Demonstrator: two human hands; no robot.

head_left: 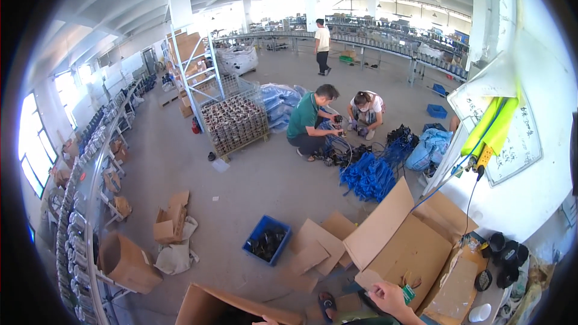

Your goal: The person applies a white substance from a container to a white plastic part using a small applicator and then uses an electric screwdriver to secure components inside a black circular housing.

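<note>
My right hand is at the lower right, in front of a large open cardboard box. Its fingers are curled in; a dark edge shows below them, and what they hold, if anything, I cannot make out. Beside the wrist is a small green piece with pale marks, and thin wires lie on the cardboard behind it. Only a sliver of my left hand shows at the bottom edge, by another open carton with a dark inside. The left fingers are mostly cut off.
A blue crate of black parts and flat cardboard sheets lie on the floor ahead. Two people crouch by blue bundles; a third person stands farther off. A conveyor runs along the left; black cups sit at right.
</note>
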